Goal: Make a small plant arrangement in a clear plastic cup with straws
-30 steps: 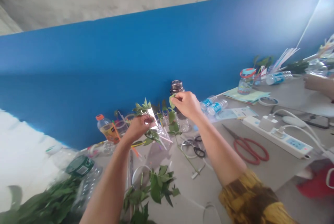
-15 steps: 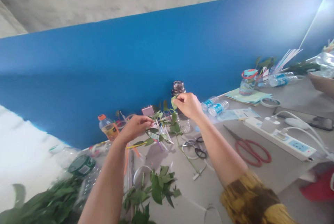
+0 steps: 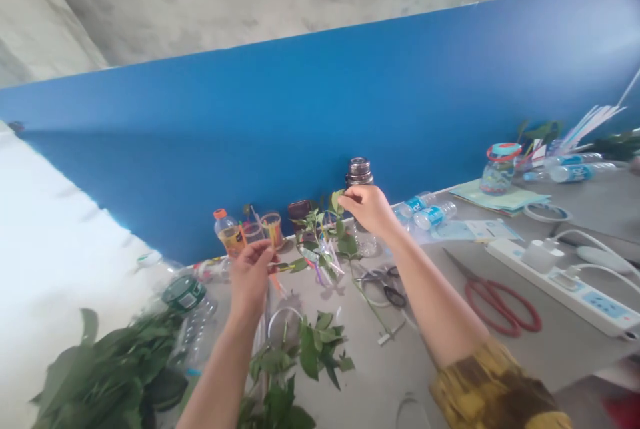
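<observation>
My right hand [image 3: 369, 208] pinches the top leaf of a green leafy sprig [image 3: 338, 229] that stands in a clear container with coloured straws [image 3: 325, 268]. A clear bottle with a metal cap [image 3: 361, 208] stands right behind that hand. My left hand [image 3: 251, 276] hovers lower left of the sprig, its fingers curled near a thin stem or straw; whether it grips it is unclear. Small black-handled scissors [image 3: 385, 282] lie just right of the container.
Red-handled scissors [image 3: 500, 302] and a white power strip [image 3: 565, 276] lie to the right. Loose leafy cuttings [image 3: 310, 349] and a pile of greenery [image 3: 110, 369] sit near me. An orange-capped drink bottle [image 3: 227, 232], small cups, water bottles [image 3: 425, 212] and a blue partition [image 3: 300, 122] stand behind.
My left hand has drawn back left and down from the sprig and straws. My right hand stays pinched on the top leaf. The view has shifted to the left.
</observation>
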{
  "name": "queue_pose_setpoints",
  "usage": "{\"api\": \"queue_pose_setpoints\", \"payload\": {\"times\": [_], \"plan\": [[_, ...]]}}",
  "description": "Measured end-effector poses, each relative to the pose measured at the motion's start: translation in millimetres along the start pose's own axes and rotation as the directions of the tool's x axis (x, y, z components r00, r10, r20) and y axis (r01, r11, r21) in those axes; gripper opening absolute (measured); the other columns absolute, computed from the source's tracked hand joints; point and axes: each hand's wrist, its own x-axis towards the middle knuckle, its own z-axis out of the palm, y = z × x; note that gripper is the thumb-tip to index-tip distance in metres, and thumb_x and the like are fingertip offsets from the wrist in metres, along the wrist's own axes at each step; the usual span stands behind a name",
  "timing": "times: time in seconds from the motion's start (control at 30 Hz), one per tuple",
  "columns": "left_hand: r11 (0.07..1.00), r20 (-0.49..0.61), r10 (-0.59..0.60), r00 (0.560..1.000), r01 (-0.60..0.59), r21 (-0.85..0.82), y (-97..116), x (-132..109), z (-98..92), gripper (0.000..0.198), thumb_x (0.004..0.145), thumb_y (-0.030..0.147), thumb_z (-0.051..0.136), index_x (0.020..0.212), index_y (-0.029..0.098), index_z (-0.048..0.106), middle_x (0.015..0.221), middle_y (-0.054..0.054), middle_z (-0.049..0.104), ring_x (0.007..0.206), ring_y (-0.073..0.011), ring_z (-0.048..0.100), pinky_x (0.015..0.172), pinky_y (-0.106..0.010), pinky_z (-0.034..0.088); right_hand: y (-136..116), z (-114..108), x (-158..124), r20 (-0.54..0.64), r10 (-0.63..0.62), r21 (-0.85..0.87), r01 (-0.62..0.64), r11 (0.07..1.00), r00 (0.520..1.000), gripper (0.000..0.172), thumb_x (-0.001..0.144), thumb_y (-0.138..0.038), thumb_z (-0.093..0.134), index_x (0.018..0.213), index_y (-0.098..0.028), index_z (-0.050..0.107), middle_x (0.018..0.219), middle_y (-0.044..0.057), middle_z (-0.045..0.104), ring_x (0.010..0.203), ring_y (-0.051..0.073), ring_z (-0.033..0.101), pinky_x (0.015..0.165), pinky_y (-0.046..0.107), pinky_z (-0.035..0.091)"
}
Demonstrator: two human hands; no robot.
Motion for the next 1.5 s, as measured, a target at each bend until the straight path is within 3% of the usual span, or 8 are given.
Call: {"api": "queue_pose_setpoints", "payload": {"times": [0.17, 0.37, 0.57, 0.67, 0.87, 1.1, 1.3, 1.5], "plan": [[0.980, 0.102, 0.094, 0.990, -0.110, 0.166, 1, -35, 11.4, 0.029, 0.077, 0.045, 0.070, 0.087, 0.018, 0.070, 0.062, 0.002, 0.060, 0.054, -0.0121, 0.052, 0.053, -0.024, 0.042, -12, -2, -5, 0.073, 0.039, 0.223, -0.054, 0.973, 0.997, 0.028, 0.086, -0.043, 0.065, 0.072, -0.018, 0.065, 0.054, -0.005, 0.046, 0.048, 0.008, 0.032, 0.048, 0.026, 0.025], [0.916, 0.277, 0.216, 0.936, -0.293, 0.273, 18, -55, 36.3, 0.021, 0.076, 0.036, 0.073, 0.090, 0.021, 0.077, 0.088, -0.005, 0.074, 0.069, -0.0170, 0.061, 0.065, -0.028, 0.049, -28, -3, -16, 0.186, -0.004, 0.370, -0.067, 0.926, 0.982, 0.037, 0.082, -0.053, 0.072, 0.070, -0.019, 0.063, 0.050, -0.006, 0.045, 0.045, 0.007, 0.032, 0.045, 0.024, 0.020], [0.991, 0.378, 0.066, 0.924, -0.104, 0.081, 14, -53, 43.8, 0.021, 0.078, 0.038, 0.070, 0.078, 0.018, 0.075, 0.068, -0.003, 0.070, 0.053, -0.0127, 0.053, 0.049, -0.025, 0.040, -28, -5, -14, 0.176, 0.030, 0.546, -0.123, 0.829, 0.984, 0.040, 0.076, -0.055, 0.076, 0.069, -0.018, 0.063, 0.055, -0.004, 0.054, 0.046, 0.006, 0.034, 0.044, 0.024, 0.022], [0.996, 0.344, 0.057, 0.937, -0.029, -0.085, 19, -47, 40.7, 0.026, 0.077, 0.044, 0.073, 0.080, 0.018, 0.070, 0.062, 0.000, 0.064, 0.047, -0.0101, 0.048, 0.043, -0.022, 0.036, -26, -6, -12, 0.166, 0.075, 0.563, -0.157, 0.811, 0.983, 0.033, 0.079, -0.049, 0.072, 0.076, -0.017, 0.070, 0.065, 0.000, 0.063, 0.047, 0.006, 0.036, 0.044, 0.024, 0.022], [0.993, 0.404, 0.103, 0.909, -0.074, -0.088, 35, -42, 36.9, 0.033, 0.080, 0.050, 0.071, 0.077, 0.018, 0.066, 0.051, 0.005, 0.051, 0.042, -0.0078, 0.041, 0.044, -0.022, 0.033, -32, 13, -21, 0.473, -0.058, 0.419, -0.167, 0.892, 0.879, 0.021, 0.076, -0.034, 0.075, 0.089, -0.018, 0.079, 0.075, 0.002, 0.073, 0.059, 0.010, 0.057, 0.056, 0.024, 0.040], [0.992, 0.461, 0.110, 0.880, -0.067, -0.108, 27, -44, 38.3, 0.039, 0.084, 0.051, 0.068, 0.066, 0.017, 0.059, 0.048, 0.003, 0.052, 0.042, -0.0075, 0.041, 0.045, -0.022, 0.031, -38, 28, -28, 0.475, -0.077, 0.529, -0.215, 0.821, 0.877, 0.025, 0.071, -0.038, 0.082, 0.083, -0.017, 0.078, 0.077, 0.002, 0.074, 0.071, 0.014, 0.066, 0.067, 0.026, 0.049], [0.977, 0.447, 0.065, 0.892, 0.034, -0.210, 21, -42, 36.8, 0.032, 0.077, 0.047, 0.075, 0.083, 0.016, 0.067, 0.061, 0.001, 0.062, 0.047, -0.0091, 0.049, 0.047, -0.023, 0.038, -37, 25, -26, 0.416, -0.073, 0.478, -0.150, 0.866, 0.906, 0.024, 0.073, -0.039, 0.080, 0.078, -0.016, 0.076, 0.067, 0.001, 0.070, 0.059, 0.012, 0.057, 0.054, 0.024, 0.041], [0.948, 0.521, -0.079, 0.850, 0.225, -0.223, 27, -45, 34.7, 0.032, 0.069, 0.042, 0.081, 0.079, 0.015, 0.069, 0.060, -0.001, 0.062, 0.045, -0.0082, 0.049, 0.043, -0.021, 0.033, -39, 27, -25, 0.383, -0.034, 0.476, -0.165, 0.864, 0.923, 0.025, 0.070, -0.038, 0.080, 0.078, -0.014, 0.077, 0.066, 0.002, 0.069, 0.055, 0.010, 0.053, 0.050, 0.023, 0.036]]}}
